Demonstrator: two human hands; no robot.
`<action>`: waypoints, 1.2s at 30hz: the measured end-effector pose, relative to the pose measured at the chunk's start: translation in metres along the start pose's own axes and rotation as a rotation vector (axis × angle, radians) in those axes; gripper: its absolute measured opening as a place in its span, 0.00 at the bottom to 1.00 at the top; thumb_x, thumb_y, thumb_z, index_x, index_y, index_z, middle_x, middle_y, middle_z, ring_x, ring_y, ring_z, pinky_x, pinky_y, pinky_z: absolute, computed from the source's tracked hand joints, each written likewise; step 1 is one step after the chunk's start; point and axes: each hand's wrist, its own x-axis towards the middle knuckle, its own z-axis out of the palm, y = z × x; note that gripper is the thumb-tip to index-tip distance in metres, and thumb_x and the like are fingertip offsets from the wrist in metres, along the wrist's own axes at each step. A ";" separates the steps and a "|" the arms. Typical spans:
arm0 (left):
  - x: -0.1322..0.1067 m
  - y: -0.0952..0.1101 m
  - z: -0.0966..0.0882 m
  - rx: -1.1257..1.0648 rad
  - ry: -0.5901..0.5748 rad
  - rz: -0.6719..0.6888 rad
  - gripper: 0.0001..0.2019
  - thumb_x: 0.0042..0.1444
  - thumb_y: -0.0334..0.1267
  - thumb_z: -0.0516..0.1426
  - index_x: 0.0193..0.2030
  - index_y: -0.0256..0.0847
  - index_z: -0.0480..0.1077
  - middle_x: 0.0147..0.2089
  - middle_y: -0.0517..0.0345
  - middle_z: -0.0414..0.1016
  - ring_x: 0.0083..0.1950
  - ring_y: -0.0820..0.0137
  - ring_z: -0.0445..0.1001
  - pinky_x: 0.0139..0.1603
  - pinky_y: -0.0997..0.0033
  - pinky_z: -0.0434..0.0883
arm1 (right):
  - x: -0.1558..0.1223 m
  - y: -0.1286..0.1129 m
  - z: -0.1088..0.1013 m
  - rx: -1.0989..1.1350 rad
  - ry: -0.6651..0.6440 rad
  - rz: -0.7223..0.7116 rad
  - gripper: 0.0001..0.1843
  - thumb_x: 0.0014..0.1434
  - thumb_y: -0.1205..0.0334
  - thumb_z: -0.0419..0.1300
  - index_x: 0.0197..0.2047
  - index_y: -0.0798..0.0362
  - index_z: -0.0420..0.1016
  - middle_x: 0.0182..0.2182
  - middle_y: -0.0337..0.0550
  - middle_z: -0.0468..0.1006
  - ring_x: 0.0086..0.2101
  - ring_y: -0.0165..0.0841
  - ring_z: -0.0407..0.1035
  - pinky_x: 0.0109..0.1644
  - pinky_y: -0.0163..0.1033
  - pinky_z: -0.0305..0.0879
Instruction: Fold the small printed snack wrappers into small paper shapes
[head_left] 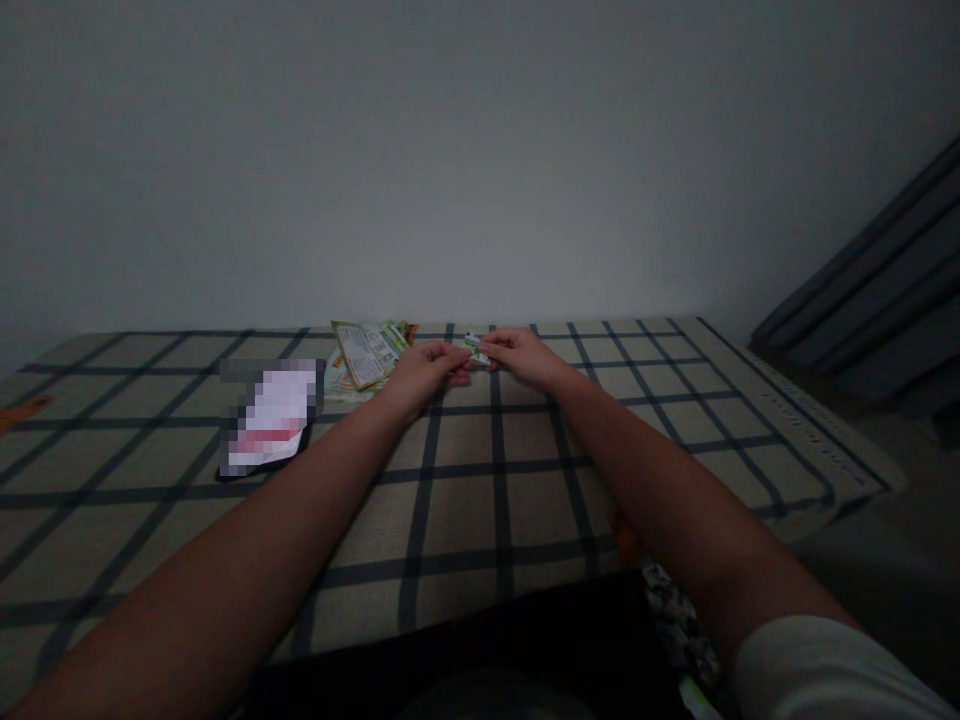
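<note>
Both my arms reach forward over a checked cloth (495, 500). My left hand (424, 372) and my right hand (521, 356) meet near the far edge, fingers pinched on a small green and white paper piece (475, 347) held between them. Just left of my left hand lies a pile of green printed paper packets (366, 355) on the cloth.
A dark flat object with a blurred-out patch (268, 420) lies on the cloth to the left. A small orange thing (622, 532) shows by my right forearm. A plain wall (480, 150) rises behind, and a dark curtain (877, 300) hangs at the right.
</note>
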 end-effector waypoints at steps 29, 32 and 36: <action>-0.005 0.004 0.001 0.144 -0.010 0.133 0.16 0.50 0.50 0.68 0.26 0.41 0.71 0.24 0.59 0.73 0.23 0.73 0.67 0.26 0.72 0.64 | -0.003 -0.003 0.004 -0.061 -0.108 0.030 0.18 0.63 0.49 0.63 0.32 0.56 0.77 0.25 0.39 0.76 0.28 0.28 0.69 0.36 0.35 0.64; -0.004 0.003 0.001 0.104 -0.032 0.089 0.16 0.48 0.50 0.69 0.27 0.41 0.72 0.25 0.59 0.74 0.23 0.73 0.67 0.26 0.72 0.64 | -0.002 -0.002 0.004 -0.059 -0.129 0.019 0.17 0.63 0.50 0.64 0.30 0.54 0.74 0.24 0.38 0.75 0.28 0.29 0.68 0.36 0.35 0.64; -0.003 0.000 0.000 0.104 0.016 0.048 0.19 0.46 0.53 0.70 0.27 0.39 0.74 0.26 0.57 0.75 0.25 0.72 0.70 0.28 0.72 0.67 | -0.003 0.000 0.002 -0.091 -0.165 -0.016 0.17 0.64 0.50 0.63 0.29 0.54 0.73 0.24 0.38 0.75 0.28 0.29 0.68 0.38 0.36 0.64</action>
